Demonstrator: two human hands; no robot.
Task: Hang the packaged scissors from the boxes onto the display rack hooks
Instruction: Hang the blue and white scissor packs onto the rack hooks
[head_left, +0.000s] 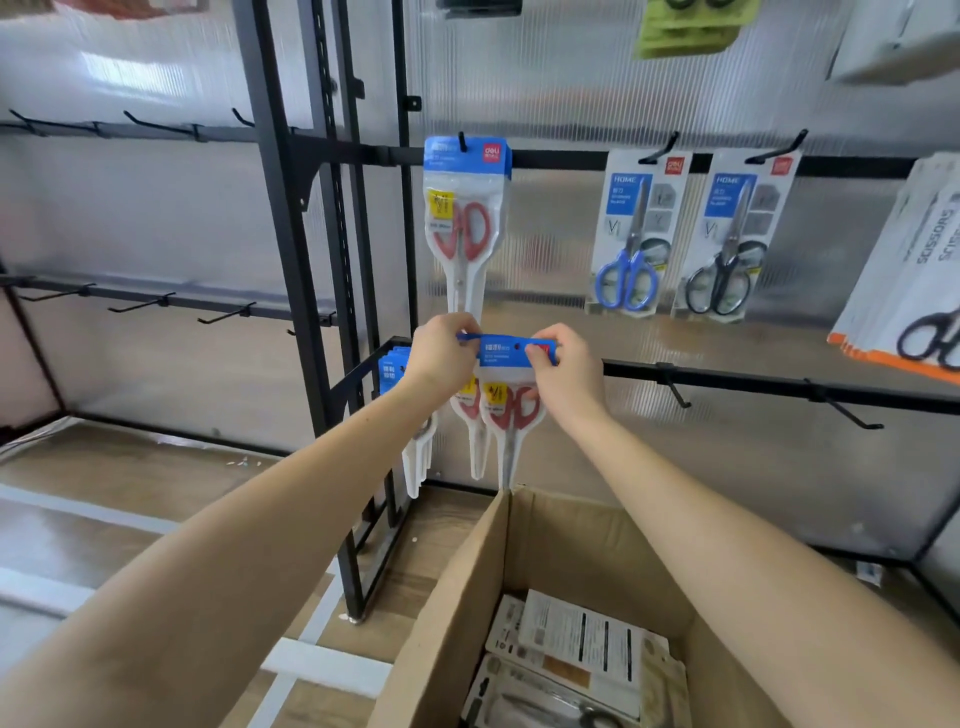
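Two hands met on one red-handled scissors pack (511, 387) at the left end of the rack's lower rail (779, 384): your left hand (447, 356) pinched the left corner of its blue header card, your right hand (563, 371) the right corner, thumb over the red logo patch. The pack hung blades-down, level with the rail and in front of more packs already there. It looked light, its clear pouch soft and likely slick, with the blades stiffening the lower half; the card beside the punched hole seemed the safest place to grip. Legible print was scarce: "deli" on the red patch of the pack hung on the upper rail (466, 208), "HOME" on the blue-handled pack (636, 234) and the black-handled pack (732, 239), "SCISSORS" on the white packs (914, 260) at the right edge. The cardboard box (457, 597) below held further packages, their text unreadable.
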